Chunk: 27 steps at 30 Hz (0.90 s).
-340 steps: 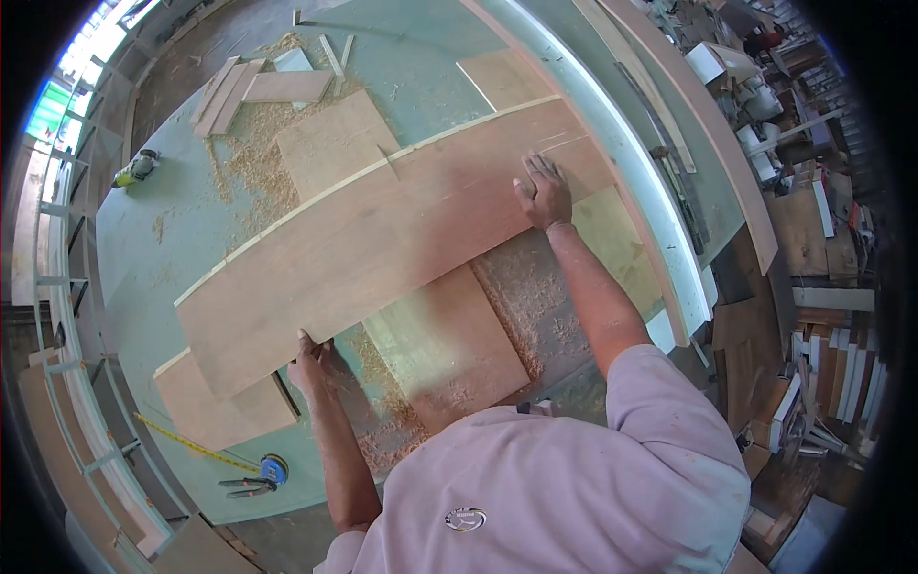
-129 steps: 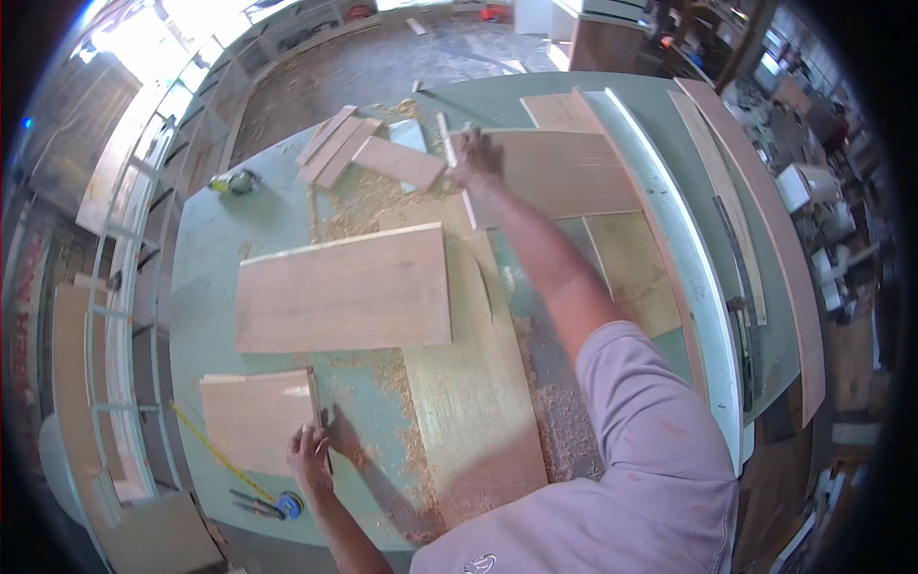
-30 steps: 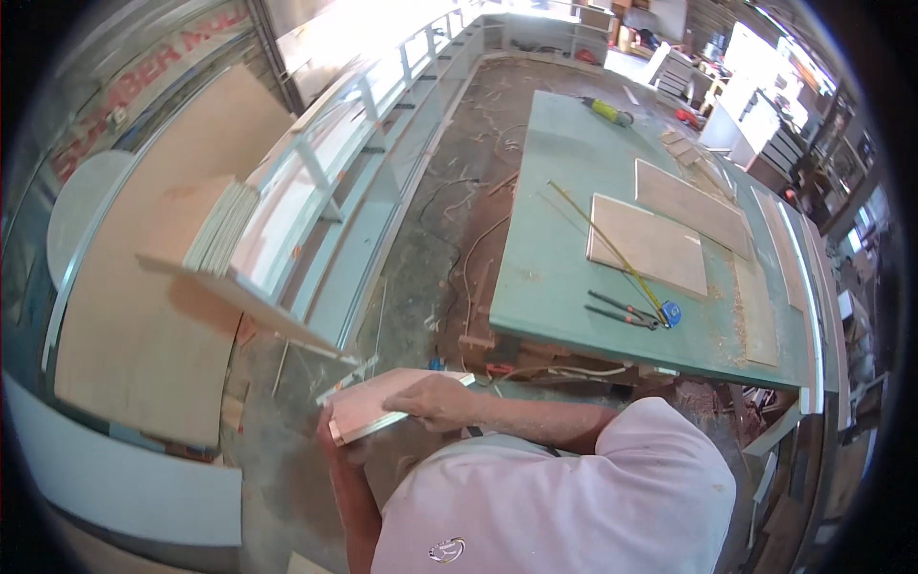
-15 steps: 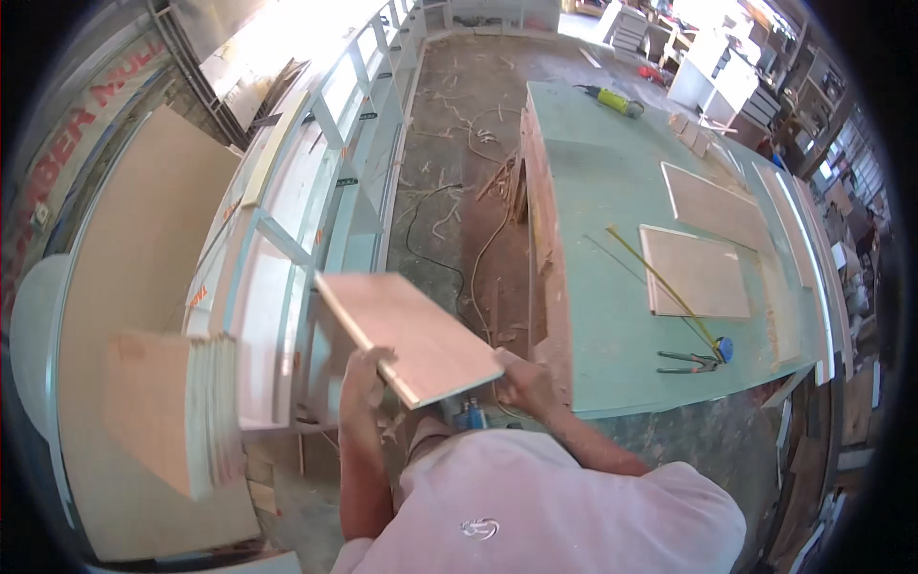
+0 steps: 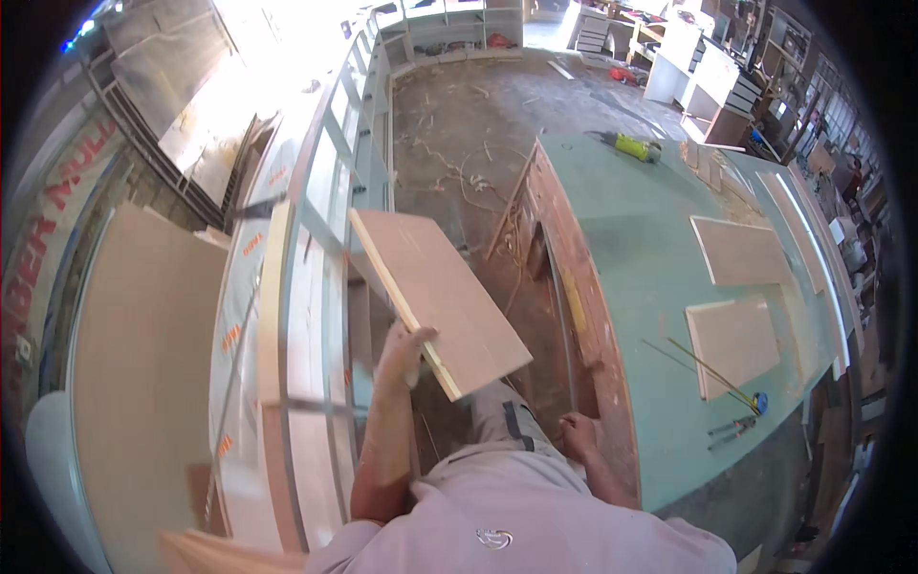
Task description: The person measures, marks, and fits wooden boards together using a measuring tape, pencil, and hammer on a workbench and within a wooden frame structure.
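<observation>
My left hand (image 5: 405, 352) grips a rectangular wooden panel (image 5: 445, 297) by its pale left edge, thumb on top of the face. The panel is tilted in the air in front of me, its far end to the upper left. Off to the right and apart from the panel, my right hand (image 5: 579, 436) is curled into a loose fist beside the reddish side of the worktable. Nothing shows in its fingers.
A green-topped worktable (image 5: 636, 287) on my right bears two panels (image 5: 738, 251), a tape measure (image 5: 759, 403), a pliers-like tool (image 5: 732, 427) and a lime-green power tool (image 5: 635, 147). A long white cabinet frame (image 5: 330, 230) runs along my left. Cords and scraps litter the floor (image 5: 449, 115).
My right hand has let go of the panel's near right corner and dropped toward the table's side. The panel stays in my left hand, and the view has shifted forward along the cabinet frame.
</observation>
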Each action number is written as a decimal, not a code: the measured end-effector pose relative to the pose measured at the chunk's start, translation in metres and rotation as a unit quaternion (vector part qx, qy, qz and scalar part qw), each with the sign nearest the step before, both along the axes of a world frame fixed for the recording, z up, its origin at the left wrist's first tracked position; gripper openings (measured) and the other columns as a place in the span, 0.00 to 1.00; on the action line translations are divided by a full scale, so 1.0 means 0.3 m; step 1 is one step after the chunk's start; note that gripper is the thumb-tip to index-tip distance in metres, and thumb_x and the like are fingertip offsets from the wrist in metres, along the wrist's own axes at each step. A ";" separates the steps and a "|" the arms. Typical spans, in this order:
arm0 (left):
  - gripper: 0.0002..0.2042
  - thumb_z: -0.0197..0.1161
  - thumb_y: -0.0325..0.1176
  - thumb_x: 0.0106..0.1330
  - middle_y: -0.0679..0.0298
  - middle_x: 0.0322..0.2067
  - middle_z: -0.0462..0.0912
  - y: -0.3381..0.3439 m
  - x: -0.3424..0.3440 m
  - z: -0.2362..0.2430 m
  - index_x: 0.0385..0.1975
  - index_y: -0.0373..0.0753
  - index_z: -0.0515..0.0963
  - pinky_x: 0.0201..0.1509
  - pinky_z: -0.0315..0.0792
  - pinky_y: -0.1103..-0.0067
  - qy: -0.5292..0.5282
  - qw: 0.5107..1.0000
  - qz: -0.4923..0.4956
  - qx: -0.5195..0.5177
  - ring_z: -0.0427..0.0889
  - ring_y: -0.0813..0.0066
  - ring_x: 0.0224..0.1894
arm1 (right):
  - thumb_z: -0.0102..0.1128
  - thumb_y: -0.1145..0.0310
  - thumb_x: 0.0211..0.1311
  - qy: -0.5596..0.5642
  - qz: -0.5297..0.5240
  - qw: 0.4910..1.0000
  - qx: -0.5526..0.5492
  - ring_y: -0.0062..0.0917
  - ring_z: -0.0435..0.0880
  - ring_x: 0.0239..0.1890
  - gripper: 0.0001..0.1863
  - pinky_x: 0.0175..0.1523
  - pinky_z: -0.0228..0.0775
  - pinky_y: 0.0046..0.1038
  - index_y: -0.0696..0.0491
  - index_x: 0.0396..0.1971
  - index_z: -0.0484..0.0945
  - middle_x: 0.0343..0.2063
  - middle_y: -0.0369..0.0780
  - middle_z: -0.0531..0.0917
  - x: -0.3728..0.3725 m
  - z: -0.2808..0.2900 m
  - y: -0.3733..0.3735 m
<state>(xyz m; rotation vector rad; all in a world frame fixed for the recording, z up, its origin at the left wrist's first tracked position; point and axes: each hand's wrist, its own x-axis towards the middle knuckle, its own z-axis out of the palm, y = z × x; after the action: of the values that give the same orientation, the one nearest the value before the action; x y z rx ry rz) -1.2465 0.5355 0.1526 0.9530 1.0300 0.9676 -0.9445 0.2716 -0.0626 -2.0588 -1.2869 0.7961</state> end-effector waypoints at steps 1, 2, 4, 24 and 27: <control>0.21 0.63 0.27 0.52 0.59 0.38 0.80 0.073 0.021 -0.009 0.48 0.28 0.74 0.44 0.75 0.75 -0.015 0.999 -0.018 -0.024 0.80 0.69 0.39 | 0.57 0.63 0.66 0.104 -0.066 0.992 -0.029 0.35 0.87 0.31 0.15 0.40 0.79 0.34 0.60 0.38 0.82 0.28 0.47 0.86 0.001 -0.010 0.081; 0.21 0.63 0.26 0.52 0.59 0.38 0.80 0.152 0.033 -0.015 0.48 0.28 0.74 0.43 0.75 0.75 -0.030 0.998 -0.033 -0.048 0.81 0.69 0.39 | 0.58 0.66 0.65 0.209 -0.127 0.968 -0.058 0.30 0.87 0.30 0.13 0.38 0.80 0.31 0.61 0.39 0.81 0.28 0.45 0.87 0.005 -0.023 0.173; 0.21 0.63 0.26 0.52 0.60 0.38 0.80 0.322 0.058 -0.028 0.48 0.29 0.74 0.42 0.75 0.75 -0.026 0.997 -0.049 -0.052 0.80 0.70 0.39 | 0.58 0.67 0.64 0.254 -0.135 0.956 -0.053 0.27 0.87 0.29 0.13 0.36 0.80 0.29 0.61 0.39 0.81 0.28 0.44 0.86 0.034 -0.021 0.390; 0.20 0.59 0.20 0.50 0.55 0.36 0.84 2.127 0.304 0.052 0.46 0.27 0.77 0.46 0.74 0.75 0.312 0.941 0.009 0.128 0.83 0.69 0.40 | 0.58 0.70 0.66 0.236 0.100 0.957 0.134 0.22 0.86 0.33 0.13 0.40 0.79 0.25 0.61 0.46 0.79 0.33 0.39 0.85 0.541 0.456 3.026; 0.20 0.60 0.20 0.49 0.53 0.36 0.84 2.413 0.399 0.044 0.46 0.28 0.78 0.49 0.74 0.72 0.387 0.914 -0.025 0.119 0.84 0.65 0.41 | 0.59 0.70 0.66 0.227 0.075 0.961 0.136 0.22 0.86 0.33 0.13 0.40 0.79 0.25 0.61 0.46 0.79 0.33 0.39 0.85 0.671 0.377 3.296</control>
<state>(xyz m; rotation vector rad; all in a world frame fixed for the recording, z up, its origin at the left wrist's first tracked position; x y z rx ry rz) -1.1269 1.2593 0.1656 1.6286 1.5515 0.6759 -0.7431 1.2604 0.0503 -1.4661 -1.2164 1.0251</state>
